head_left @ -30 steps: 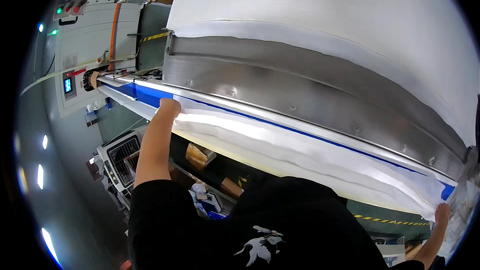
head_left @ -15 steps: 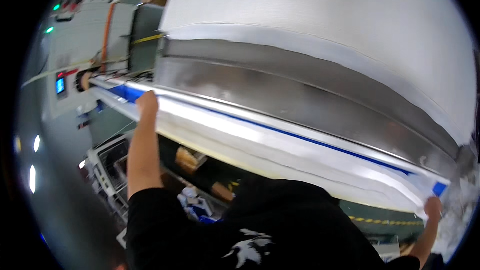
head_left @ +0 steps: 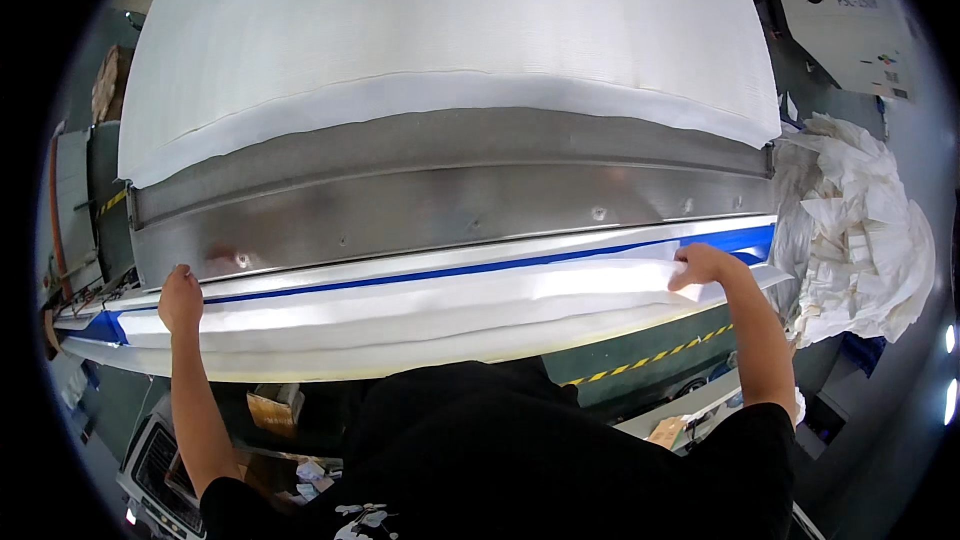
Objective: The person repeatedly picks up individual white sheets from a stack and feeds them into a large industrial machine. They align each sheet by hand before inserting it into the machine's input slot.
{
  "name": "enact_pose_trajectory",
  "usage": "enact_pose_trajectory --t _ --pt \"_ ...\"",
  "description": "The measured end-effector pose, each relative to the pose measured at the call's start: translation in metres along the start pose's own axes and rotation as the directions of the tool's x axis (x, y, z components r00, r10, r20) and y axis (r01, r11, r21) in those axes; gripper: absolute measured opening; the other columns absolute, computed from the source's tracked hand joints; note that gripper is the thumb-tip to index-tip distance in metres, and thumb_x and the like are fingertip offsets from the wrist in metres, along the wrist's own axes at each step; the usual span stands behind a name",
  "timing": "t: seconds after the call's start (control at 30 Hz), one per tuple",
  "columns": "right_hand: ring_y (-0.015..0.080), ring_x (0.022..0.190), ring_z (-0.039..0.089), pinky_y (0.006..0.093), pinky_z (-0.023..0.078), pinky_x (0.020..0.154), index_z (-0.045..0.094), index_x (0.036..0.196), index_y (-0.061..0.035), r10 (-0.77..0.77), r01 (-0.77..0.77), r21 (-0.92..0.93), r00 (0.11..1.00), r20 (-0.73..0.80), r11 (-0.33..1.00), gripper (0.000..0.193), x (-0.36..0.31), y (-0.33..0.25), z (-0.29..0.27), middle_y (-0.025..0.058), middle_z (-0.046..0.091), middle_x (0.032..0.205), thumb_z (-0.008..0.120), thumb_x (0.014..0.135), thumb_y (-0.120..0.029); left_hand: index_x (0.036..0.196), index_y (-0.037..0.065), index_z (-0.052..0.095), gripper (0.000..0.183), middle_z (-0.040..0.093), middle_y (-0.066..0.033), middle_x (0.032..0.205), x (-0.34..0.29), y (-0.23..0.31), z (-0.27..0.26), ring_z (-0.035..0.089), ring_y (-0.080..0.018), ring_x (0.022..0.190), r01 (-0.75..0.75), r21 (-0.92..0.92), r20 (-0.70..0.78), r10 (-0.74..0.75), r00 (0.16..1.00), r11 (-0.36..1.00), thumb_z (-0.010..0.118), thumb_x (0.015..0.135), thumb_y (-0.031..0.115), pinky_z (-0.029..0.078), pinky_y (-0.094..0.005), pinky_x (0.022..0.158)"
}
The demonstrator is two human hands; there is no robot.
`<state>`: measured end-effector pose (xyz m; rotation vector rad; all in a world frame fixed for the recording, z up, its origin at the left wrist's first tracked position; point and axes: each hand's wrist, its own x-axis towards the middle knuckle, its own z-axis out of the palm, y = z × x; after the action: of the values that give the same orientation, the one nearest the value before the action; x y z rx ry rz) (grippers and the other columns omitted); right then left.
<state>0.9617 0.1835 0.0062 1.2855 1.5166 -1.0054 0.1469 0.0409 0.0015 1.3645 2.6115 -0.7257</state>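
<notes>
A long white sheet [head_left: 430, 310], folded lengthwise and slightly wavy, lies along a white and blue rail [head_left: 450, 267] in front of me. My left hand [head_left: 181, 302] is closed at the sheet's left part, its thumb side up near a metal plate. Toward the right end, my right hand [head_left: 704, 268] pinches the sheet's upper edge between thumb and fingers. The fingertips of the left hand are largely hidden. Beyond the rail runs the grey metal plate [head_left: 440, 205], and past it a broad white web of material [head_left: 450, 20] with an uneven near edge.
A crumpled white heap [head_left: 860, 230] bulges at the right end of the rail. Boxes, including a cardboard one [head_left: 275, 408], sit below on the left. Yellow-black tape [head_left: 650, 358] marks the green floor. A white machine cabinet [head_left: 845, 25] stands at the far right.
My view has swung to the right, levelling the rail. My right hand has shifted left from the sheet's far right end. Both hands stay closed at the sheet.
</notes>
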Motion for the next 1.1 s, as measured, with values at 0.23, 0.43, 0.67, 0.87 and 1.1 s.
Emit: enact_pose_trajectory --t 0.23,0.43,0.67,0.87,1.1 --pt "0.0254 0.071 0.065 0.0334 0.051 0.069 0.067 0.078 -0.0032 0.065 -0.059 0.029 0.952 -0.299 0.998 0.037 0.007 -0.004 0.013 0.0139 0.067 0.076 0.078 0.061 -0.033 0.108 0.012 0.064 0.027 0.064 -0.0107 0.109 0.013 -0.027 0.015 0.061 -0.0328 0.096 0.115 -0.062 -0.027 -0.117 0.993 0.991 0.048 0.089 0.024 0.050 -0.0428 0.078" --pt "0.0165 0.077 0.064 0.0283 0.050 0.072 0.066 0.096 -0.0021 -0.045 0.161 0.495 0.970 -0.237 0.854 0.037 0.015 -0.099 0.024 0.0091 0.068 0.086 0.077 0.071 -0.027 0.112 0.011 0.063 0.029 0.065 -0.0109 0.108 0.022 -0.021 0.037 0.062 -0.0317 0.097 0.030 -0.297 -0.182 -0.087 0.979 0.955 0.048 0.089 0.023 0.049 -0.0400 0.081" --pt "0.0139 0.072 0.059 0.0269 0.048 0.068 0.062 0.094 -0.0009 -0.107 0.291 0.625 0.943 -0.316 0.724 0.037 0.027 -0.254 0.053 0.0059 0.064 0.080 0.076 0.072 -0.028 0.104 0.010 0.065 0.021 0.066 -0.0095 0.100 0.012 0.013 0.022 0.064 -0.0278 0.089 -0.249 -0.409 -0.412 0.066 0.909 0.878 0.056 0.087 0.018 0.050 -0.0370 0.077" --pt "0.0113 0.065 0.054 0.0257 0.046 0.062 0.060 0.087 -0.0037 -0.174 0.375 0.697 0.923 -0.343 0.611 0.031 0.024 -0.343 0.073 0.0045 0.060 0.071 0.075 0.074 -0.027 0.102 0.010 0.065 0.021 0.066 -0.0083 0.094 -0.042 0.063 0.002 0.064 -0.0250 0.084 -0.445 -0.686 -0.405 0.206 0.891 0.576 0.062 0.081 0.008 0.050 -0.0349 0.075" --pt "0.0208 0.063 0.061 0.0324 0.047 0.057 0.059 0.094 -0.0077 -0.553 0.700 0.407 0.714 -0.430 0.587 0.027 -0.001 -0.420 0.073 0.0090 0.061 0.072 0.071 0.077 -0.025 0.120 0.012 0.054 0.056 0.055 -0.0098 0.120 -0.123 0.118 -0.042 0.050 -0.0280 0.115 -0.746 -0.655 -0.292 0.869 0.400 0.123 0.074 0.069 0.019 0.038 -0.0418 0.097"
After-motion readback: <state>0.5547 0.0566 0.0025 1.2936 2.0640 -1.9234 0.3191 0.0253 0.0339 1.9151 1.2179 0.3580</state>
